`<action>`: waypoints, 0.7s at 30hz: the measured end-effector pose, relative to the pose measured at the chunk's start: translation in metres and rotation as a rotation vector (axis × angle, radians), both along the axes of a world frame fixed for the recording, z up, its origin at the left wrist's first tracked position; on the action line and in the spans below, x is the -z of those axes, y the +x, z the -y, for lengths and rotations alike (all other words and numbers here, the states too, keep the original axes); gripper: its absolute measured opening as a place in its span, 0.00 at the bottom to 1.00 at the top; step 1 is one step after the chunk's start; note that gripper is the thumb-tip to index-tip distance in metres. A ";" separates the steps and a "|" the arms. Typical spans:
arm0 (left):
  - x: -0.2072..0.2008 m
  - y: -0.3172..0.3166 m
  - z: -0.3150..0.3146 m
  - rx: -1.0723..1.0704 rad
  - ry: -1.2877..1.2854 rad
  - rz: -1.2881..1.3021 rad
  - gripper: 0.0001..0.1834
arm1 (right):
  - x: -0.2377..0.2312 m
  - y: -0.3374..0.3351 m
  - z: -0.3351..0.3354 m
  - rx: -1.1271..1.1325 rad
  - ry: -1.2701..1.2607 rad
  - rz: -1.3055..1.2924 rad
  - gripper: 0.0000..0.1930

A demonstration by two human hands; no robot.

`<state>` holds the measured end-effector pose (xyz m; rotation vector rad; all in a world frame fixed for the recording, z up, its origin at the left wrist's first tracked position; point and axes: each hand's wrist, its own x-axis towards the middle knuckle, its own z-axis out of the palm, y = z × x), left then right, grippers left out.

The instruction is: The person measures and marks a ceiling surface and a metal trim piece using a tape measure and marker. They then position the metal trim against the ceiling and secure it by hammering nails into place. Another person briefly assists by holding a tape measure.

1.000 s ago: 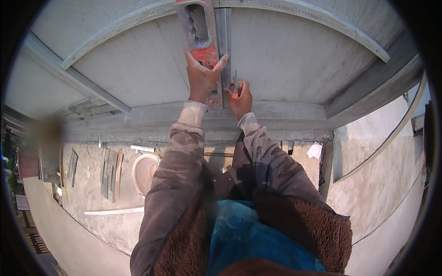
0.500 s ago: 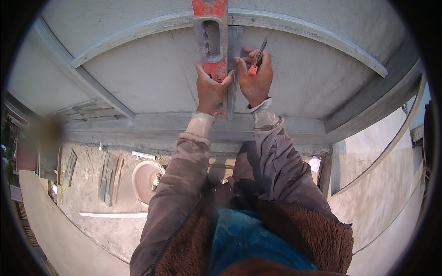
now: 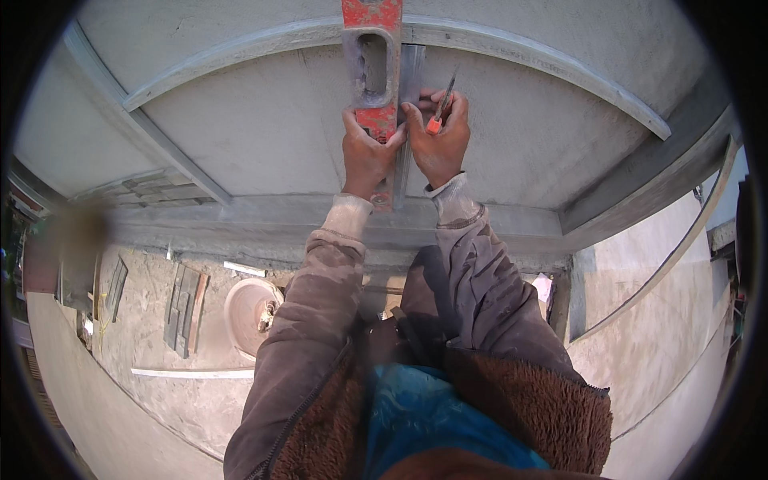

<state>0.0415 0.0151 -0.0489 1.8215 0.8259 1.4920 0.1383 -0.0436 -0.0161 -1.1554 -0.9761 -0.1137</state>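
My left hand (image 3: 368, 160) is wrapped round the lower part of a long red spirit level (image 3: 376, 120), which stands upright against the grey plastered wall and has an oval hand slot. Alongside its right edge runs a narrow grey strip (image 3: 411, 72). My right hand (image 3: 440, 144) is closed, with its thumb and fingers at this strip near the level. Held in the same hand is a small knife-like tool (image 3: 435, 125) with a red-orange end, its thin dark point sticking upward. The fingertips behind the strip are partly hidden.
A curved pale moulding (image 3: 512, 50) crosses the wall above my hands, and a straight strip (image 3: 152, 120) slopes down at left. Below left lie a round basin (image 3: 238, 312), several grey slats (image 3: 182, 308) and a white batten (image 3: 192, 374). A curved ledge (image 3: 656, 200) juts out at right.
The level's upper part has shifted slightly right in the picture. My right hand has drawn slightly left and the pointed tool sits a little lower. Both hands keep their hold.
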 end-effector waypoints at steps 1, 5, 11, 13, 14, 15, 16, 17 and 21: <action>0.001 -0.001 -0.001 0.000 0.004 0.005 0.38 | -0.003 -0.003 0.001 0.000 -0.006 -0.010 0.19; 0.003 0.003 -0.002 -0.011 0.043 0.045 0.38 | -0.002 -0.002 0.001 0.066 -0.039 0.027 0.20; 0.003 0.004 0.000 -0.041 0.073 0.033 0.38 | 0.001 0.000 -0.001 0.061 0.002 0.033 0.21; 0.001 0.003 0.001 -0.042 0.079 0.035 0.37 | 0.000 -0.001 0.000 0.081 -0.018 0.049 0.22; 0.000 0.003 0.001 -0.042 0.082 0.035 0.37 | 0.000 -0.001 0.000 0.092 -0.029 0.057 0.22; 0.000 0.003 0.001 -0.042 0.076 0.035 0.37 | 0.001 -0.001 0.000 0.086 -0.027 0.053 0.22; 0.000 0.003 0.001 -0.041 0.070 0.034 0.38 | 0.001 -0.001 0.000 0.080 -0.025 0.049 0.22; 0.000 0.003 0.001 -0.040 0.064 0.033 0.38 | 0.001 -0.001 -0.001 0.075 -0.023 0.045 0.22; 0.001 0.003 0.001 -0.056 0.070 0.024 0.38 | -0.001 -0.003 0.000 0.064 -0.027 0.026 0.22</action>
